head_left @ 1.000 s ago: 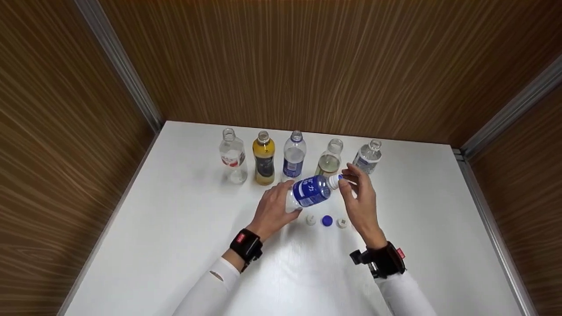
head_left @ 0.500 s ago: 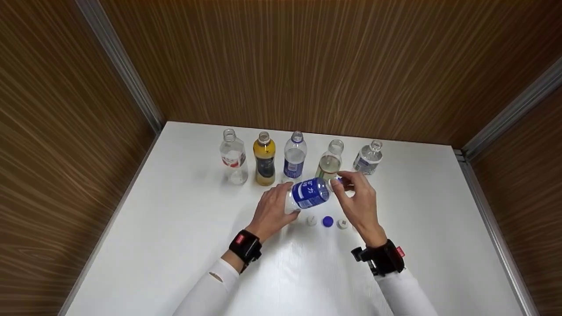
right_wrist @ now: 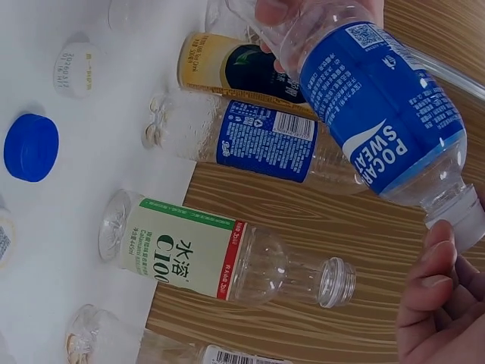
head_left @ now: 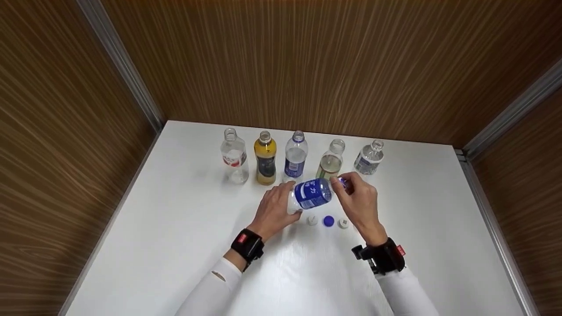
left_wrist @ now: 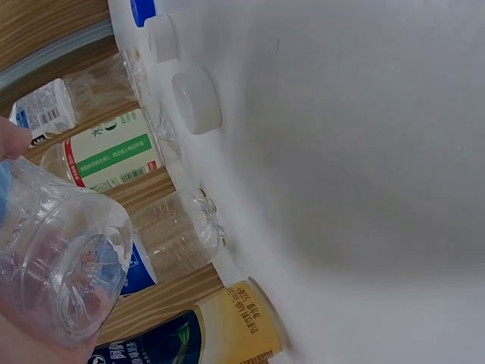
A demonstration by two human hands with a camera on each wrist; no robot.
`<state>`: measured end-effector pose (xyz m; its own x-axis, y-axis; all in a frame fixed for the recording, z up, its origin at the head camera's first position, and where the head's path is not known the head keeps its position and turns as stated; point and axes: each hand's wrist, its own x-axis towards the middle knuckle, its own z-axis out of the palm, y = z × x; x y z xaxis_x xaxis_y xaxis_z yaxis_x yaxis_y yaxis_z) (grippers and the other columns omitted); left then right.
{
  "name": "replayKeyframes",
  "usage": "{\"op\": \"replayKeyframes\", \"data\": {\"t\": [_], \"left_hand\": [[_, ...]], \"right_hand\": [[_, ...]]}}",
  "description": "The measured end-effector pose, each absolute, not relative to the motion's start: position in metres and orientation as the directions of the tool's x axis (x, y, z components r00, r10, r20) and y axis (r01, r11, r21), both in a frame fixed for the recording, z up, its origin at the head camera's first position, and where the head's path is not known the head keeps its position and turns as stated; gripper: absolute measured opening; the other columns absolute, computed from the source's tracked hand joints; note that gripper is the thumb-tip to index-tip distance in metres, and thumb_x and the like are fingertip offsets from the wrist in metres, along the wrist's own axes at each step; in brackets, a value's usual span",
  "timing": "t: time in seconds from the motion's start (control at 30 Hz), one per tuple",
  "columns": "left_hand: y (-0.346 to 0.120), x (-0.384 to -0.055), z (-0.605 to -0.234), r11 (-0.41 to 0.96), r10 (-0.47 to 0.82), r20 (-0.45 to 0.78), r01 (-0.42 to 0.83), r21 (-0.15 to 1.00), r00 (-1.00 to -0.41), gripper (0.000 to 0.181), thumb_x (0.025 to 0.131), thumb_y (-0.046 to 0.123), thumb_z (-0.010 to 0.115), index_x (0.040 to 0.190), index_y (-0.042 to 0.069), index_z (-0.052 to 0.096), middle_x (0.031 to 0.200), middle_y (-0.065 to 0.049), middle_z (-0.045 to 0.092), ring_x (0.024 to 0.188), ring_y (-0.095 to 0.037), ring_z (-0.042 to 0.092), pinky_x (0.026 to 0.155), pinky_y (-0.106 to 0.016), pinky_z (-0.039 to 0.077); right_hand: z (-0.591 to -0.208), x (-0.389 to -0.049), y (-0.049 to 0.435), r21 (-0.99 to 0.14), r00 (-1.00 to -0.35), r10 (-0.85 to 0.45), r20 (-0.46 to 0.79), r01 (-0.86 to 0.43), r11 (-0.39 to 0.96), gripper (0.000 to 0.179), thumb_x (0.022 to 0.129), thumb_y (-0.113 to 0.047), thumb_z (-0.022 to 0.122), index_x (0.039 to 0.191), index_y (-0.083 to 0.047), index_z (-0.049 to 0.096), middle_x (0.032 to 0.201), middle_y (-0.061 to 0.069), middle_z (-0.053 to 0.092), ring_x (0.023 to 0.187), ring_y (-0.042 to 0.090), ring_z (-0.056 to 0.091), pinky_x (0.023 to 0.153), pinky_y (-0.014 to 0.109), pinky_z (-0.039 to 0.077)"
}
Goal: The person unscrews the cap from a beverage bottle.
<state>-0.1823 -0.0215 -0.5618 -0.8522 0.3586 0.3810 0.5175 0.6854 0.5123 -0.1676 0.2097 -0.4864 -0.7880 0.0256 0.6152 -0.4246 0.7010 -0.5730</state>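
Note:
My left hand (head_left: pixel 273 210) grips the base end of a clear bottle with a blue label (head_left: pixel 312 193), holding it tilted over the table with its neck to the right. At that neck my right hand (head_left: pixel 362 202) pinches the white screw cap (right_wrist: pixel 459 217) between thumb and fingers; the cap sits on the bottle's mouth in the right wrist view. The fingers hide most of the cap in the head view. Below the bottle on the table lie a white cap (head_left: pixel 312 220), a blue cap (head_left: pixel 329 220) and another white cap (head_left: pixel 344 223).
Behind the hands stands a row of uncapped bottles: a clear one with a red-and-white label (head_left: pixel 235 159), a yellow one (head_left: pixel 265 159), a blue-labelled one (head_left: pixel 295 158), a green-labelled one (right_wrist: pixel 186 246) and a short clear one (head_left: pixel 369 158). Wood-grain panels (head_left: pixel 281 61) enclose the white table (head_left: pixel 175 210).
My right hand's fingers were spread around the cap; they have moved slightly left, closed on it and turned. The left hand and the bottle have stayed nearly still.

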Motion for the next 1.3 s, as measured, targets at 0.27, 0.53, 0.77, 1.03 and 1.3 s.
{"op": "replayKeyframes", "data": {"t": [0.27,0.53,0.77,1.03,1.3], "left_hand": [[-0.016,-0.184,-0.556,0.662,0.336,0.289,0.443,0.605,-0.897,0.087,0.076,0.042,0.092,0.143,0.007,0.049,0.125,-0.008,0.066,0.113,-0.024,0.063,0.101,-0.045,0.048],[-0.026,-0.184,-0.554,0.636,0.377,0.225,0.427,0.643,-0.899,0.074,0.076,0.032,0.09,0.135,0.007,0.054,0.122,-0.007,0.068,0.107,-0.024,0.065,0.099,-0.046,0.049],[-0.028,-0.184,-0.549,0.606,0.409,0.166,0.403,0.686,-0.897,0.076,0.076,0.027,0.091,0.139,0.008,0.053,0.127,-0.008,0.068,0.113,-0.023,0.065,0.102,-0.047,0.047],[-0.029,-0.187,-0.544,0.601,0.436,0.142,0.405,0.689,-0.888,0.076,0.075,0.03,0.091,0.139,0.011,0.054,0.129,-0.004,0.067,0.114,-0.021,0.065,0.101,-0.048,0.046],[-0.031,-0.187,-0.543,0.513,0.463,0.018,0.285,0.81,-0.886,0.077,0.076,0.024,0.091,0.142,0.016,0.053,0.127,-0.001,0.068,0.115,-0.019,0.063,0.101,-0.043,0.05]], "right_hand": [[-0.483,-0.167,0.208,-0.588,-0.8,0.012,0.6,-0.43,0.685,0.017,0.096,-0.016,0.074,0.091,-0.002,0.067,0.065,-0.001,0.057,0.056,0.011,0.046,0.051,0.025,0.035],[-0.484,-0.164,0.206,-0.591,-0.808,-0.052,0.587,-0.472,0.654,0.012,0.097,-0.013,0.072,0.093,-0.003,0.068,0.069,-0.002,0.057,0.059,0.01,0.047,0.051,0.023,0.036],[-0.483,-0.164,0.208,-0.586,-0.798,-0.092,0.595,-0.51,0.63,0.01,0.097,-0.009,0.072,0.092,-0.002,0.066,0.071,-0.001,0.058,0.061,0.01,0.047,0.052,0.023,0.037],[-0.479,-0.164,0.212,-0.579,-0.787,-0.127,0.604,-0.542,0.609,0.009,0.097,-0.007,0.071,0.093,-0.002,0.064,0.071,0.0,0.057,0.062,0.01,0.047,0.053,0.023,0.037],[-0.475,-0.163,0.214,-0.551,-0.767,-0.234,0.597,-0.605,0.575,0.015,0.095,-0.003,0.072,0.107,0.001,0.065,0.082,0.002,0.059,0.07,0.01,0.048,0.058,0.022,0.038]]}}
